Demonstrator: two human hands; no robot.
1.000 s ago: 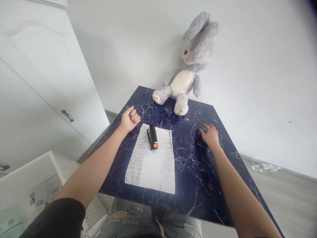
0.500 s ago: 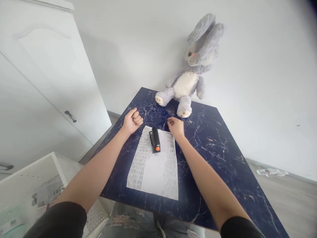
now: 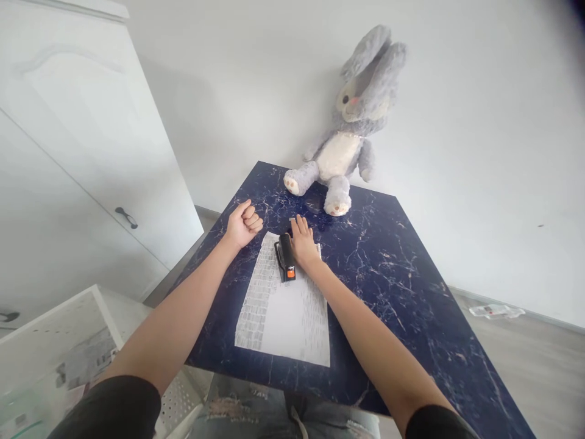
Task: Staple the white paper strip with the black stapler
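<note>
Our right hand (image 3: 302,244) lay flat on the desk (image 3: 393,268), palm down, fingers stretched out and held close together, pointing away from us. Its inner edge rested against the right side of the black stapler (image 3: 286,261), near that tool's far end; it was laid alongside the stapler, not wrapped around it. The stapler sat on the far part of a printed sheet of paper (image 3: 286,314), lengthwise to us, with its orange tip at the near end. The heel of the right hand covered the sheet's far right corner. The paper itself lay flat near the middle of the dark blue marbled desk, its near edge close to the desk's front edge.

Our left hand (image 3: 244,224) was curled into a loose fist, thumb on top, resting on the desk just beyond the sheet's far left corner. We could not tell whether anything was inside it.

A grey plush rabbit (image 3: 350,137) sat at the far edge of the desk, leaning against the white wall, well apart from both hands. A white cabinet (image 3: 68,152) with a dark handle (image 3: 125,217) stood to the left, and a white perforated crate (image 3: 59,341) sat low beside our left arm.
</note>
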